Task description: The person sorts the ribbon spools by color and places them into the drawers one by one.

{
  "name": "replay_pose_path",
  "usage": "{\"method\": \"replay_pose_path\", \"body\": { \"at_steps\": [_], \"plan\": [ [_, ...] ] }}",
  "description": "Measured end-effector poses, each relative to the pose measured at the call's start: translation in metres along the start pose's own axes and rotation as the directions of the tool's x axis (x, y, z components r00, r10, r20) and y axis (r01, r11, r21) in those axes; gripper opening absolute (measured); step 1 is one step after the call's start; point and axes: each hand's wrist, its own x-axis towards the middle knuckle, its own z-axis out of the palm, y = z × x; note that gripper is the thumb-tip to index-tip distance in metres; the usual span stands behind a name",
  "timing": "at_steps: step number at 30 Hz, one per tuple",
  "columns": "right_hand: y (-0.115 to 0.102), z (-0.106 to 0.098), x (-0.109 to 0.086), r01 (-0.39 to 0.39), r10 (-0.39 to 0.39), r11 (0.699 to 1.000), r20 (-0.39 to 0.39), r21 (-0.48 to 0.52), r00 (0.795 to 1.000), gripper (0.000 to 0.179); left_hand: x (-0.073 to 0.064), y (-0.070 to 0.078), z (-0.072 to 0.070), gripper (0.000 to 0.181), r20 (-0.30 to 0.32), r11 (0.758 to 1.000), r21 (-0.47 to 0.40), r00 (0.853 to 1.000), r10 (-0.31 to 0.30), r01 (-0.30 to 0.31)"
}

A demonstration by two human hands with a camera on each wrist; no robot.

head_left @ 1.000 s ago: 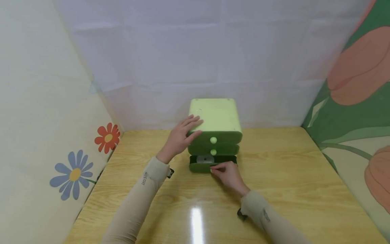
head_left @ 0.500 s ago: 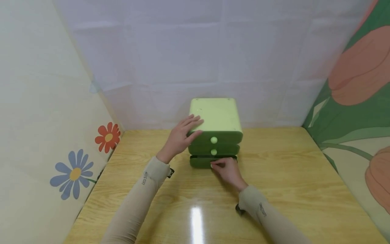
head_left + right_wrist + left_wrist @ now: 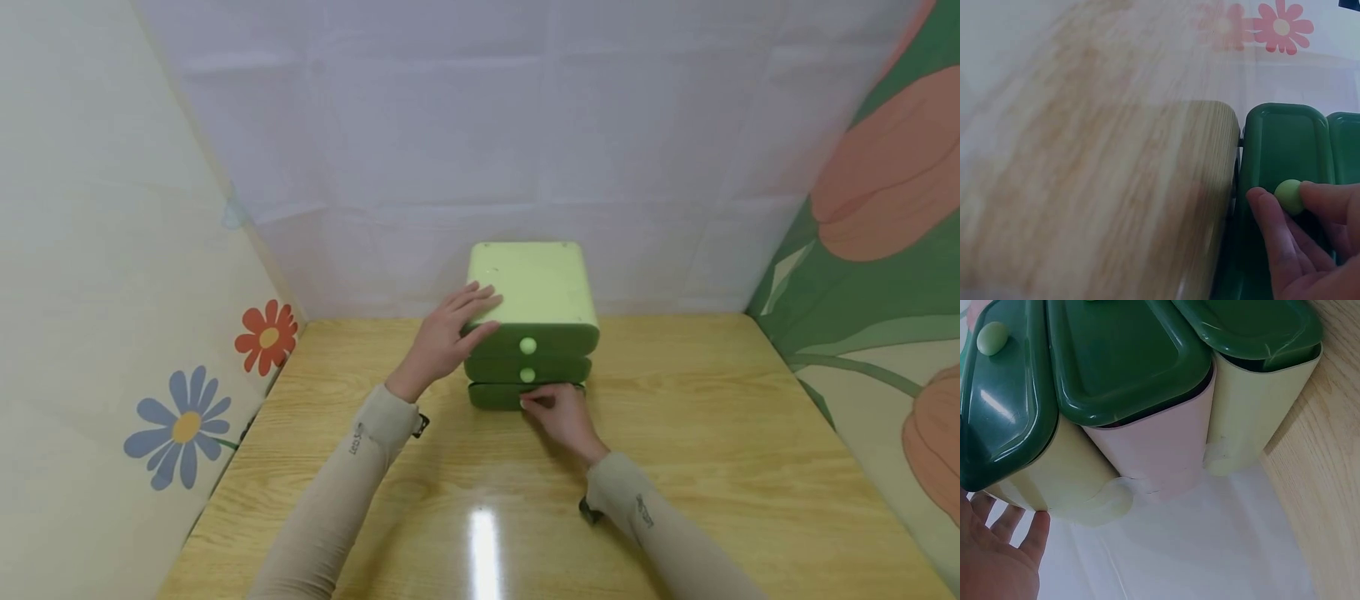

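A small three-drawer cabinet (image 3: 534, 283) with a pale green top and dark green drawer fronts stands at the back of the table. My left hand (image 3: 442, 337) rests on its top left edge, fingers spread over the top and side. In the left wrist view those fingers (image 3: 1036, 534) lie against the side of the top unit. My right hand (image 3: 566, 421) pinches the round light green knob (image 3: 1289, 197) of the bottom drawer (image 3: 491, 397). A narrow gap shows behind that drawer's front (image 3: 1266, 328) in the left wrist view. The upper two drawers sit nearly flush.
The wood-grain table (image 3: 705, 433) extends around the cabinet. Behind it hangs a creased white cloth (image 3: 420, 150). Flower-printed panels stand to the left (image 3: 90, 250) and right (image 3: 885, 167).
The bottom drawer has slid in toward the cabinet, pushed by my right hand at its knob. The clear item inside it is now hidden. My left hand has stayed in place.
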Motion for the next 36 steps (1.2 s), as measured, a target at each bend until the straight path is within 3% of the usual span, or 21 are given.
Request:
{"method": "replay_pose_path", "body": {
  "at_steps": [7, 22, 36],
  "plan": [
    [-0.0002, -0.0002, -0.0003, -0.021, 0.021, 1.000, 0.014, 0.001, 1.000, 0.007, -0.0018, -0.0007, 0.0002, 0.050, 0.006, 1.000, 0.003, 1.000, -0.008, 0.008],
    [-0.0046, 0.0039, -0.0002, 0.012, -0.016, 0.996, -0.037, -0.092, 0.999, 0.005, -0.0001, -0.0010, -0.0013, 0.050, 0.012, 1.000, 0.002, 1.000, -0.004, 0.004],
    [-0.0038, 0.0048, 0.0006, 0.003, -0.006, 0.997, -0.032, -0.076, 0.999, 0.005, 0.0006, -0.0037, 0.0033, 0.048, -0.038, 0.999, 0.017, 0.999, 0.033, -0.032]
  ]
}}
